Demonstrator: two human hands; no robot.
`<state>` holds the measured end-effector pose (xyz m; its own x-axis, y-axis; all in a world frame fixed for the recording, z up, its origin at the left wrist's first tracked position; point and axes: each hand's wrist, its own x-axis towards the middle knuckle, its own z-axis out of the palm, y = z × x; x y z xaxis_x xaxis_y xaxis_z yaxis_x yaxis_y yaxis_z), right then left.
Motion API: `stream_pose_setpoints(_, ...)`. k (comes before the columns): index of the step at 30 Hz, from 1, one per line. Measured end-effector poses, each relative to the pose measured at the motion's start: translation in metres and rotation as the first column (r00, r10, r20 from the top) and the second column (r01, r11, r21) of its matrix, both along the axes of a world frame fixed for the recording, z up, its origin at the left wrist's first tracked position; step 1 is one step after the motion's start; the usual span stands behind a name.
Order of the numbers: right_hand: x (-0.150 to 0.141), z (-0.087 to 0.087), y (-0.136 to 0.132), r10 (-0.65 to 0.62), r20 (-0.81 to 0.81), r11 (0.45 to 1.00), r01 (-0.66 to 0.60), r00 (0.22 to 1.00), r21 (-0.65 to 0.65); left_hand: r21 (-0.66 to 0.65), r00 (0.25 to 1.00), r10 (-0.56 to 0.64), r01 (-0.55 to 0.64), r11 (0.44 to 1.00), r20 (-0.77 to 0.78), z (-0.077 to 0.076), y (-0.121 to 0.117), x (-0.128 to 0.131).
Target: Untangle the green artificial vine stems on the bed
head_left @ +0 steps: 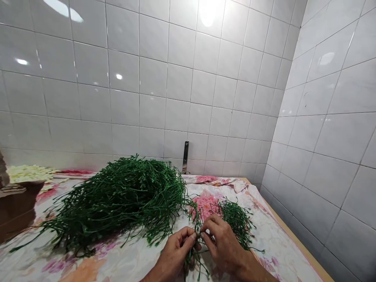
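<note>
My left hand (175, 250) is closed, thumb against forefinger, on a thin green plastic plant stem (197, 217). Branching tips of the stem rise above the fingers, and more strands hang below. Close beside it, my right hand (221, 243) pinches at the same stem with thumb and forefinger; the exact contact is too small to make out. To the left lies a large heap of green plastic stems (132, 196) with small bud-like ends. A smaller pile of green stems (236, 221) sits just beyond my right hand, partly hidden by it.
A floral cloth (117, 262) covers the table, whose wooden edge (289, 239) shows at right. Brown cardboard (17, 215) stands at far left, with pale yellow pieces (29, 172) behind. A dark metal bracket (186, 156) stands against the tiled wall (182, 82).
</note>
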<state>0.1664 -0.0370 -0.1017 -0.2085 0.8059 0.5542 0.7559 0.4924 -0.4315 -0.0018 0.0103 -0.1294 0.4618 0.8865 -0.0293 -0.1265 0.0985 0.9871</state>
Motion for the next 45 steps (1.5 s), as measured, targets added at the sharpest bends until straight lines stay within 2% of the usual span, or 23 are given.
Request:
stream_pose_setpoints(9, -0.003, 0.0027, -0.0032, -0.008, 0.015, 0.996, 0.007, 1.0, 0.094, -0.031, 0.999, 0.041, -0.041, 0.999, -0.001, 0.0045, -0.0055, -0.0005)
stream_pose_setpoints(13, -0.0043, -0.0017, -0.0037, -0.038, 0.036, 0.999, 0.038, 0.999, 0.015, -0.075, 0.998, 0.06, -0.058, 0.995, 0.021, 0.0038, -0.0033, 0.002)
stream_pose_setpoints(18, -0.0038, -0.005, -0.0025, -0.075, 0.016, 0.995, 0.075, 0.997, -0.058, -0.056, 0.998, 0.051, -0.049, 0.997, 0.022, 0.0028, -0.0012, 0.0025)
stream_pose_setpoints(23, -0.0028, -0.0037, -0.0021, -0.077, -0.003, 0.995, 0.077, 0.997, -0.059, -0.088, 0.999, 0.033, -0.031, 0.996, 0.024, 0.0036, -0.0021, 0.0021)
stream_pose_setpoints(29, -0.0032, -0.002, -0.0034, -0.038, -0.012, 0.995, 0.037, 0.999, -0.088, -0.049, 1.0, 0.016, -0.016, 0.999, 0.01, 0.0011, 0.0002, 0.0011)
stream_pose_setpoints(35, -0.0043, -0.0036, -0.001, -0.066, 0.02, 0.997, 0.067, 0.998, -0.044, -0.063, 1.0, -0.018, 0.016, 0.998, -0.023, 0.0048, 0.0007, -0.0007)
stream_pose_setpoints(39, -0.0056, -0.0029, -0.0019, -0.093, -0.032, 0.994, 0.091, 0.995, -0.059, -0.059, 1.0, -0.024, 0.023, 0.998, -0.001, 0.0075, -0.0011, -0.0013)
stream_pose_setpoints(45, -0.0011, -0.0026, -0.0018, -0.045, -0.015, 0.996, 0.043, 0.999, -0.083, -0.095, 1.0, 0.001, -0.001, 0.995, -0.006, 0.008, -0.0032, -0.0029)
